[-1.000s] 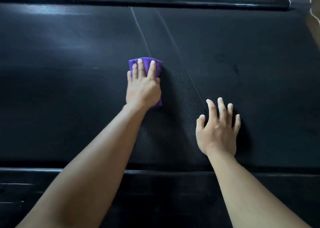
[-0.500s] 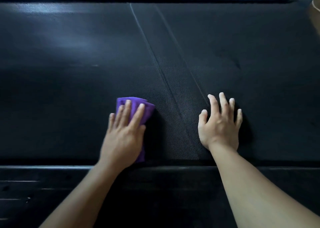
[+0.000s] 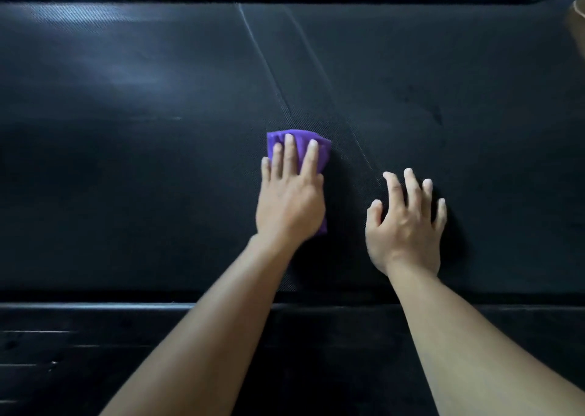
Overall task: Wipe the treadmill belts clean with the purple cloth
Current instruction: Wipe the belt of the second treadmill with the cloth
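On the belt (image 3: 158, 194), left hand (image 3: 289, 203) flattens purple cloth (image 3: 321, 153) beside right hand (image 3: 405, 225).

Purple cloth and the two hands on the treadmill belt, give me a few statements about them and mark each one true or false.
1. The left hand presses flat on the purple cloth. True.
2. The right hand holds a second cloth. False: it rests bare on the treadmill belt, fingers spread.
3. The cloth lies to the left of the right hand. True.
4. The cloth hangs over the near side rail. False: it lies on the belt, well away from that rail.
5. The two hands touch each other. False: a strip of belt shows between them.
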